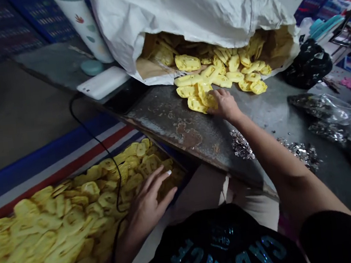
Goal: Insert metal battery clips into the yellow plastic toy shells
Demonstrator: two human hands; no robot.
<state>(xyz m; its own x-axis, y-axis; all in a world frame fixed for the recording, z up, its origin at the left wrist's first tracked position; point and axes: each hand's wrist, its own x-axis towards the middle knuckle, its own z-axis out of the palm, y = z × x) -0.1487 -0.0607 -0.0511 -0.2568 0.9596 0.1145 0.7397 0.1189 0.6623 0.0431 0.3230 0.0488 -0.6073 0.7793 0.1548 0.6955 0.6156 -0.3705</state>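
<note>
My right hand (224, 103) reaches across the table, its fingers curled on a yellow oval plastic piece (205, 93) that stands tilted among others. Beside it, more yellow pieces (220, 80) spill from the mouth of a large white sack (192, 8). My left hand (151, 196) is held low on the left with its fingers apart and nothing in it. Below and beyond that hand lies a big heap of yellow pieces (56, 227) in a striped blue, white and red container (70, 161). The grip of my right fingertips is partly hidden.
Small shiny metal parts (243, 144) lie in piles on the worn metal table (167, 115). At right are a clear bag of metal parts (333, 116) and a black bag (309, 64). A tumbler (86, 27), white phone-like object (105, 82) and dark cable (94, 137) are at left.
</note>
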